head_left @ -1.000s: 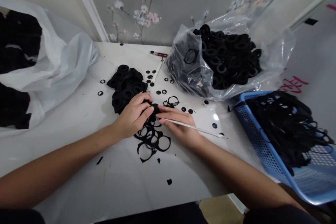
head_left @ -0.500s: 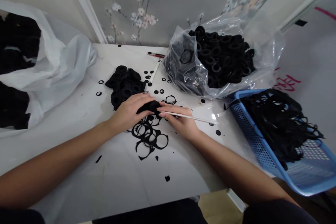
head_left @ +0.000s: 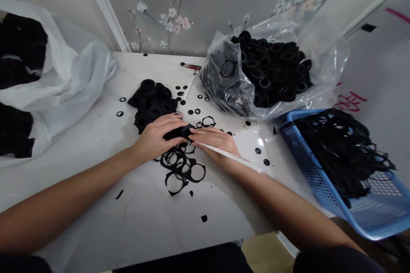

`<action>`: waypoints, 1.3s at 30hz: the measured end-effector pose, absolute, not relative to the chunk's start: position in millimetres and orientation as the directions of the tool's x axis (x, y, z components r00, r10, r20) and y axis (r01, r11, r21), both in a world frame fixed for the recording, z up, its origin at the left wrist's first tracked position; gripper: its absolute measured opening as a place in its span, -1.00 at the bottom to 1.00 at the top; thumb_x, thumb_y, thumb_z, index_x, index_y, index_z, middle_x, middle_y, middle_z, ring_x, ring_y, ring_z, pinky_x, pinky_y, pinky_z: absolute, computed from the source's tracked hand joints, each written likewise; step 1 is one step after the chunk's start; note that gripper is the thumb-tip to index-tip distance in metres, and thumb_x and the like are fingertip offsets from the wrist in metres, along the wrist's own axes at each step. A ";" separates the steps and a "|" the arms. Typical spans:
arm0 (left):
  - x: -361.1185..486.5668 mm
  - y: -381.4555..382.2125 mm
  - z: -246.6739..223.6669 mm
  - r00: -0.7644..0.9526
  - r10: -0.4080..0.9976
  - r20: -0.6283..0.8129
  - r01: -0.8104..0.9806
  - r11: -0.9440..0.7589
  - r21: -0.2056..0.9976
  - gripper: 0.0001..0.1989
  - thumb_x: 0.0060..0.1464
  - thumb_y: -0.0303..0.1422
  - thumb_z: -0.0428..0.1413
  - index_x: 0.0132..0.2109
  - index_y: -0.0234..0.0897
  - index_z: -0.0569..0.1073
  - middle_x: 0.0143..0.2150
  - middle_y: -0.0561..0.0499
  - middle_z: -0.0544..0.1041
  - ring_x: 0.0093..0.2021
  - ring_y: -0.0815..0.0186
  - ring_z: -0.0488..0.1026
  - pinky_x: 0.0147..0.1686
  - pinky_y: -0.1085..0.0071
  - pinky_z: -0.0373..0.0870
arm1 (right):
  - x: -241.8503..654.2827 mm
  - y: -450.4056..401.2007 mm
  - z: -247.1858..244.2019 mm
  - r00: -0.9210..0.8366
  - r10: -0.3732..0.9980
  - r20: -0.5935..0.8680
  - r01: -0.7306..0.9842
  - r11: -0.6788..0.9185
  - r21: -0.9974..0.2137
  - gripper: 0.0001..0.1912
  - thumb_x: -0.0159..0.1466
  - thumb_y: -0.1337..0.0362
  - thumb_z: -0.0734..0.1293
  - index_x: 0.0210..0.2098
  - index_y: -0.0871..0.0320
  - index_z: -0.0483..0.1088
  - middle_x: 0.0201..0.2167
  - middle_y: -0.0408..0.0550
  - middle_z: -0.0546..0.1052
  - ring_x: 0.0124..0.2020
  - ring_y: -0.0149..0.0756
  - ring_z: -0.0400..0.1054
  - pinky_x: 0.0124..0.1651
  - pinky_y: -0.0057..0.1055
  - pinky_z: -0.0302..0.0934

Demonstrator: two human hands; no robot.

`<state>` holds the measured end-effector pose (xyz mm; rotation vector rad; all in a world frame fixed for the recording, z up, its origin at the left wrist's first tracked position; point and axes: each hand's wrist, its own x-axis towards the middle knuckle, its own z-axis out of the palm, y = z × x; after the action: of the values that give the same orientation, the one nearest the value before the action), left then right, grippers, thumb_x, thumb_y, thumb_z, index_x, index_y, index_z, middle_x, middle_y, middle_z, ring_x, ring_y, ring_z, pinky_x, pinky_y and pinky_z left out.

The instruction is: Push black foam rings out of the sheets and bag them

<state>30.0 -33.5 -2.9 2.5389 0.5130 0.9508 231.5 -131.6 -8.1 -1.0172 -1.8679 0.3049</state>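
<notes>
Blue basket (head_left: pixel 307 162): black strips (head_left: pixel 339 149), seemingly foam | clear bag (head_left: pixel 224 89): black rings (head_left: pixel 272 72) | left hand (head_left: pixel 155 136), right hand (head_left: pixel 214 143): pinching black wad (head_left: pixel 176 133)

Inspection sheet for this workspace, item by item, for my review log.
surface: white table, glossy, scattered with black bits
job's things: left hand on a black rubbery piece; right hand on a white stick pressed along it
clutter: black cut-out scraps, small black discs, pile of black rings
grips: both hands closed on their items
cables: nothing seen
surroundings: clear bag of black rings, blue basket of black strips, white sack, floral wall
</notes>
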 end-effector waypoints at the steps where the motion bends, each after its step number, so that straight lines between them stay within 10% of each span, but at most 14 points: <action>1: 30.0 -34.1 -2.3 0.697 0.468 0.543 0.209 -0.857 0.470 -0.71 0.15 -0.29 0.18 -0.02 -0.35 0.51 -0.06 -0.16 0.60 0.06 0.13 0.50 0.14 0.11 0.43 | 232.4 -132.0 -7.6 -0.228 0.752 0.619 0.527 0.630 -0.571 -0.77 0.34 0.36 0.30 -0.03 0.12 0.49 -0.08 -0.02 0.61 0.01 -0.27 0.48 0.06 -0.29 0.41; 12: 34.7 -42.0 3.2 0.672 0.485 0.560 0.230 -0.855 0.465 -0.71 0.06 -0.31 0.25 -0.09 -0.38 0.51 -0.10 -0.23 0.61 -0.01 0.10 0.54 0.03 0.13 0.50 | 235.5 -135.2 -11.3 -0.295 0.734 0.611 0.635 0.629 -0.449 -0.75 0.38 0.31 0.24 0.03 0.07 0.41 -0.02 -0.01 0.57 -0.05 -0.27 0.47 0.01 -0.27 0.38; 29: 24.4 -38.1 13.4 0.761 0.309 0.571 0.067 -0.912 0.404 -0.75 -0.11 -0.36 0.12 -0.21 -0.26 0.34 -0.23 -0.07 0.55 -0.06 0.09 0.52 0.18 -0.05 0.25 | 251.9 -129.1 8.1 0.415 0.686 0.598 0.613 0.274 -0.741 -0.84 0.34 0.26 0.26 -0.17 0.04 0.48 -0.22 -0.06 0.63 -0.17 -0.22 0.54 -0.07 -0.22 0.46; 39: 36.3 -56.6 7.9 0.808 0.393 0.439 0.330 -0.919 0.215 -0.68 0.15 -0.19 0.14 -0.05 -0.32 0.46 -0.30 -0.04 0.54 -0.07 0.12 0.48 0.14 0.02 0.24 | 258.3 -126.1 16.5 0.130 0.910 0.395 0.417 0.312 -0.854 -0.86 0.29 0.23 0.34 -0.26 0.09 0.54 -0.21 -0.02 0.63 -0.09 -0.19 0.51 0.01 -0.22 0.38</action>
<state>36.3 -56.6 7.9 2.8642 0.5753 0.7378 258.3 -126.1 16.5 -1.2865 -1.4751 0.5614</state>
